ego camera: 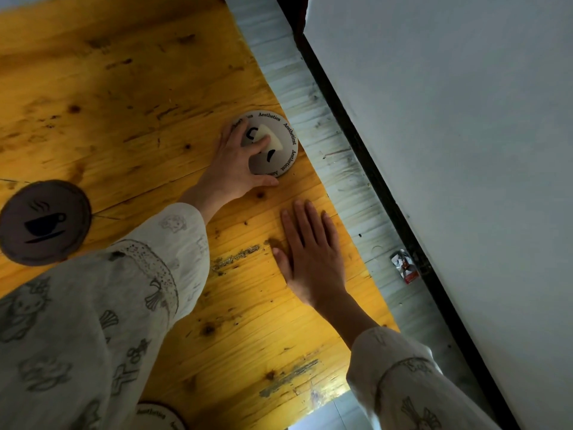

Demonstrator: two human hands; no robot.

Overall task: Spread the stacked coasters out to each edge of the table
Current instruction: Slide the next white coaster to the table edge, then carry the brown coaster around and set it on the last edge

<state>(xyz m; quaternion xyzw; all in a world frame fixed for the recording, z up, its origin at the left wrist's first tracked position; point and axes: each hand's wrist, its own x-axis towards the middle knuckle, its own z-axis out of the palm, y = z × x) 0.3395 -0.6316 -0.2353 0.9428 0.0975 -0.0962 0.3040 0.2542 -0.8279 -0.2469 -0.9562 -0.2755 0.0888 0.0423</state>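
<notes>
- A dark round coaster [45, 221], printed with a steaming cup, is seen flat on the yellow wooden table [130, 97] at the far left of the view.
- A pale coaster [159, 415] with lettering round its rim is partly shown at the bottom edge, mostly hidden under a patterned sleeve [93, 321].
- The left hand [235, 162] is laid on a white coaster [279, 150] marked "Aesthetics"; the fingers are spread over its top and the thumb is pressed against its near rim. Whether it is lifted cannot be told.
- That white coaster is placed near the table's right edge, just beside a pale painted strip [313, 113].
- The right hand [310, 256] is held flat and wide on bare wood, palm down, nothing gripped, near the same edge and apart from the white coaster.
- A small crumpled wrapper [404, 266] is seen on the strip, further right.
</notes>
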